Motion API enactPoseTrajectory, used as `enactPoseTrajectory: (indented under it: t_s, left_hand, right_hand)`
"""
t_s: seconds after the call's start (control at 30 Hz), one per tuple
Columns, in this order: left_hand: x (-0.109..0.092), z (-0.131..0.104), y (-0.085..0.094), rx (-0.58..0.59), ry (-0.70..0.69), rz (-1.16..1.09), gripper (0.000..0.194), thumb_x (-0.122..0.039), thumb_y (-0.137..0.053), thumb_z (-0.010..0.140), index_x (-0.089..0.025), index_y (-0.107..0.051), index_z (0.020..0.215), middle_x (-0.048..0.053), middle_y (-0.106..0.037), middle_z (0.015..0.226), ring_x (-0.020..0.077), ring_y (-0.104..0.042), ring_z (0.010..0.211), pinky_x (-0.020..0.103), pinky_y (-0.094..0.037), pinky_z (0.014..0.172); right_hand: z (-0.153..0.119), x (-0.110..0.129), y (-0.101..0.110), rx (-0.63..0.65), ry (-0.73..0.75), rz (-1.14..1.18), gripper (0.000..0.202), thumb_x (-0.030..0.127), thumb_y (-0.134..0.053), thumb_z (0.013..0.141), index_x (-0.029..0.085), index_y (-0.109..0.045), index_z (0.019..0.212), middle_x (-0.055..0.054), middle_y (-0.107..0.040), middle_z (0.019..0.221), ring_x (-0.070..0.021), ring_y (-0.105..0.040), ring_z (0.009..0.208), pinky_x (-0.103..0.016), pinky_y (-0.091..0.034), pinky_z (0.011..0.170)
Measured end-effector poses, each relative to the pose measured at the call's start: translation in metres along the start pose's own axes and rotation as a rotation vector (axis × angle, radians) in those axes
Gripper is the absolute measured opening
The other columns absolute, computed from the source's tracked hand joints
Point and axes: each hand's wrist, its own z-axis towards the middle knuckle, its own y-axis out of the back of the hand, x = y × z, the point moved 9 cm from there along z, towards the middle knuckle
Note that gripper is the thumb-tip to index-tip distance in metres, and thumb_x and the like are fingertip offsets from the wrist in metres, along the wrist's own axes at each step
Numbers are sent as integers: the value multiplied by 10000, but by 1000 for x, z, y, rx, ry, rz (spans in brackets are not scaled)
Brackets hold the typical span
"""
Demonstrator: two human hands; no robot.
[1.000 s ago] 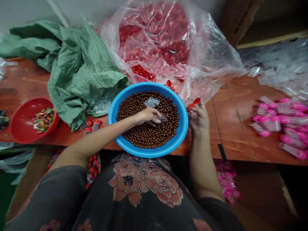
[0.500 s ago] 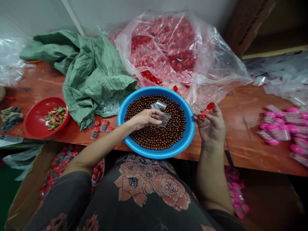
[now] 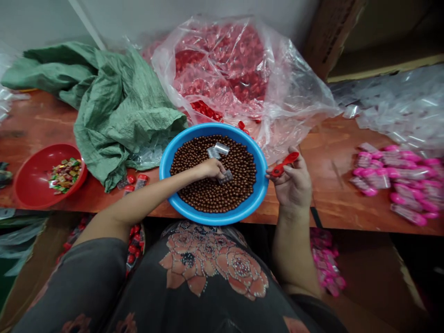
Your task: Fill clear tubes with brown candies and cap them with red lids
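Clear container (image 3: 225,177) sits in the grip of the left hand (image 3: 214,169), low over the brown balls (image 3: 211,199) inside the blue basin (image 3: 262,185). The hands are apart: the right hand (image 3: 294,187), just beyond the basin's right rim, pinches a red cap piece (image 3: 283,165) between its fingers, palm turned upward. Two loose clear containers (image 3: 221,148) lie on the balls beyond the left hand. The basin stands near the front edge of the table (image 3: 333,185). Behind it spreads a big transparent bag (image 3: 294,88) full of red pieces (image 3: 222,64); left of that, a crumpled green sack (image 3: 114,106). Red-capped containers (image 3: 140,181) lie between the basin and a red bowl (image 3: 29,180) of wrapped sweets (image 3: 65,175). Far right are pink-capped containers (image 3: 409,173), with clear plastic pieces (image 3: 409,106) behind them.
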Motion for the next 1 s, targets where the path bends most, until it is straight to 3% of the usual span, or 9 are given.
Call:
enactPoseTrajectory:
  t_s: [0.17, 0.3, 0.43, 0.6, 0.73, 1.0]
  left_hand:
    - [-7, 9, -10, -1, -5, -31, 178, 48, -718, 649, -102, -684, 739, -1, -618, 579, 119, -592, 553, 285, -546, 639]
    - [-14, 6, -15, 9, -25, -83, 180, 77, -679, 672, -94, -672, 729, -2, -618, 585, 105, -578, 560, 290, -547, 687]
    - [-23, -2, -16, 32, -70, -159, 196, 82, -661, 697, -103, -652, 762, -24, -621, 640, 79, -577, 602, 279, -541, 747]
    - [-37, -27, -15, 199, -184, -374, 209, 41, -689, 701, -109, -660, 843, 9, -671, 816, 88, -628, 748, 292, -524, 821]
    - [-42, -52, -11, 289, -291, -520, 256, -44, -752, 680, -119, -676, 913, 33, -676, 904, 112, -634, 822, 332, -513, 864]
    - [-39, -75, 1, 189, -374, -623, 335, -125, -811, 633, -133, -642, 922, 38, -678, 919, 136, -638, 877, 338, -495, 870]
  right_hand:
    - [-11, -1, 3, -30, -32, 50, 446, 270, -598, 766, 360, -583, 1202, 31, -594, 879, -125, -661, 643, -297, -604, 582]
    - [-15, -4, 1, -57, -81, 167, 388, 226, -633, 730, 333, -636, 1102, 52, -579, 848, -105, -654, 602, -272, -596, 548]
    - [-17, -3, -2, -74, -87, 188, 424, 215, -659, 711, 322, -637, 1121, 44, -636, 888, -112, -676, 620, -254, -588, 521]
    - [-18, 2, -7, -39, -70, 109, 478, 240, -655, 732, 322, -608, 1201, 17, -700, 964, -122, -688, 634, -251, -584, 515]
    - [-16, 8, -22, 38, -49, 111, 473, 247, -673, 750, 313, -616, 1214, 22, -700, 856, -122, -674, 620, -232, -561, 503]
    - [-19, 23, -60, 130, 8, -69, 386, 390, -616, 896, 351, -581, 1278, 18, -646, 809, -126, -643, 613, -249, -513, 497]
